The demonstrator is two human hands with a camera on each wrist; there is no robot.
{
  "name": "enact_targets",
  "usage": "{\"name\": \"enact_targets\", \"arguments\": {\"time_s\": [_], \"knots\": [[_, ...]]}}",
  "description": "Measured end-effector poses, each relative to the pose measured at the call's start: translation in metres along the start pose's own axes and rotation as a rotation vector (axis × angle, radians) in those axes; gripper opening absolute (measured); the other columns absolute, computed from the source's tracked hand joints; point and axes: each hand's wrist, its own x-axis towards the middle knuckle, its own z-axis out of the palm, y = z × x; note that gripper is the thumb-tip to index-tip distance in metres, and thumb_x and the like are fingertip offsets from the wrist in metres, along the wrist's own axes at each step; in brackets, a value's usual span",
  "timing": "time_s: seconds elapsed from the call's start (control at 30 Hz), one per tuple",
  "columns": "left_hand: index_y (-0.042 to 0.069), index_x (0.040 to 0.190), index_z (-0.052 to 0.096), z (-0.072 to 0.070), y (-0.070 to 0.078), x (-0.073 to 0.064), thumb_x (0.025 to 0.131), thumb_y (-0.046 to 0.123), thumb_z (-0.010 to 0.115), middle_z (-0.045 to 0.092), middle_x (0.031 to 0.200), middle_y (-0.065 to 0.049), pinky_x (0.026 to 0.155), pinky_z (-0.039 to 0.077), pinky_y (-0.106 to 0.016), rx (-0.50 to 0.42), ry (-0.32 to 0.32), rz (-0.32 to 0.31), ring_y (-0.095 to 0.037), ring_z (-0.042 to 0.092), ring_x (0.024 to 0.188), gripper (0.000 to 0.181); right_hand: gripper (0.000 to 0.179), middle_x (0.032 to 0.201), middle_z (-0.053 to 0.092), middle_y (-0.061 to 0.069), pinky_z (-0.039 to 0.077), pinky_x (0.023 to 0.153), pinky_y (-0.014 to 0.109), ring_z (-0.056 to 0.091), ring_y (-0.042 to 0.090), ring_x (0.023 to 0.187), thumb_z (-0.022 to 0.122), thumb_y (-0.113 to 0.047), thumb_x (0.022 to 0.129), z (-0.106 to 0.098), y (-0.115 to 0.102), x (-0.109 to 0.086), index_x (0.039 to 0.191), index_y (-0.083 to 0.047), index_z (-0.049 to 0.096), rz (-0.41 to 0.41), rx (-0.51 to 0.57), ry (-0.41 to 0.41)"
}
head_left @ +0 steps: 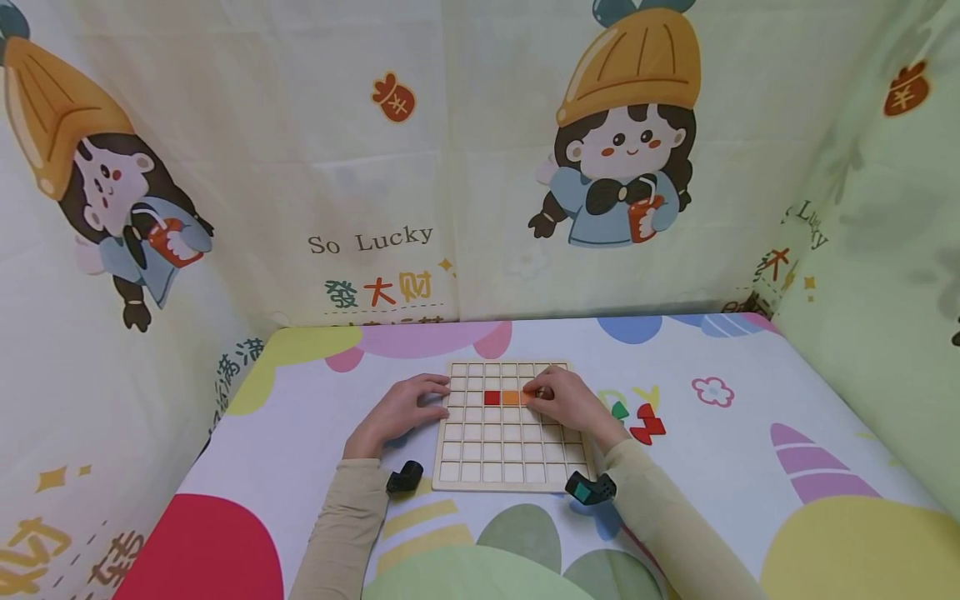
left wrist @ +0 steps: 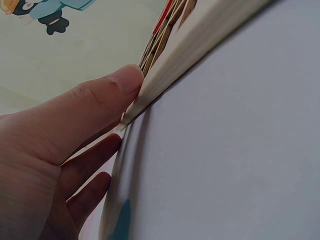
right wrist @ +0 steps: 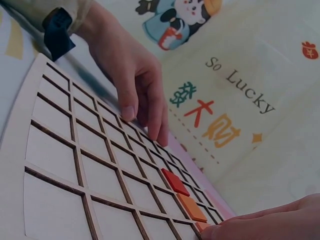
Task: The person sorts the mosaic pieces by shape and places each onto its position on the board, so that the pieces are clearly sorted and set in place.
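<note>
Near grid board's (head_left: 510, 487) far edge, right hand's (head_left: 564, 395) fingertips pinch orange tile (right wrist: 201, 225); neighbouring orange tile (head_left: 510, 398), then red tile (head_left: 492, 398), leftward in row. Left hand (head_left: 405, 407), fingers relaxed, touches left edge. Beyond right edge, on table (head_left: 705, 458): red pieces (head_left: 656, 426).

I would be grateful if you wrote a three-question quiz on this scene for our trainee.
1. In the head view, where do the loose red pieces lie relative to the wooden grid board?
A) Left of it
B) Right of it
C) Beyond its far edge

2. True or false: the left hand touches the board's edge.

3. Fill in: the right hand has its fingertips at a tile coloured ____.

Key: 1. B; 2. True, as the thumb in the left wrist view shows; 3. orange.
</note>
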Motion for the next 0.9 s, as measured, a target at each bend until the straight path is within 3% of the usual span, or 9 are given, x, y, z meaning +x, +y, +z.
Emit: {"name": "enact_targets", "arguments": {"time_s": [0.27,0.47,0.63,0.9], "knots": [[0.005,0.118,0.070,0.000,-0.001,0.000,0.086,0.023,0.077,0.059,0.135,-0.005,0.110,0.038,-0.046,0.011,0.001,0.015,-0.027,0.048,0.131,0.038,0.026,0.098,0.063,0.001,0.047,0.068,0.029,0.051,0.014,0.077,0.073,-0.019,0.089,-0.005,0.000,-0.003,0.112,-0.007,0.073,0.024,0.007,0.015],[0.004,0.119,0.070,-0.001,0.001,0.000,0.085,0.022,0.077,0.058,0.136,-0.006,0.111,0.037,-0.045,0.002,-0.006,-0.003,-0.027,0.048,0.131,0.039,0.027,0.103,0.064,0.001,0.052,0.074,0.031,0.058,0.016,0.087,0.070,-0.019,0.091,-0.018,0.007,-0.012,0.115,-0.007,0.072,0.078,0.023,0.018],[0.004,0.120,0.070,-0.001,0.001,0.000,0.085,0.022,0.077,0.058,0.136,-0.006,0.111,0.037,-0.045,0.005,-0.011,-0.011,-0.027,0.047,0.132,0.039,0.028,0.107,0.065,0.005,0.054,0.073,0.033,0.061,0.018,0.088,0.070,-0.020,0.091,-0.033,0.017,-0.026,0.115,-0.006,0.071,0.087,0.014,0.041],[0.004,0.119,0.070,0.000,-0.001,0.000,0.085,0.022,0.077,0.058,0.136,-0.006,0.110,0.038,-0.045,0.018,-0.005,0.017,-0.027,0.049,0.131,0.038,0.025,0.106,0.067,0.009,0.056,0.074,0.035,0.063,0.018,0.087,0.071,-0.014,0.090,-0.052,0.032,-0.056,0.113,-0.003,0.071,0.037,-0.003,0.087]]}}
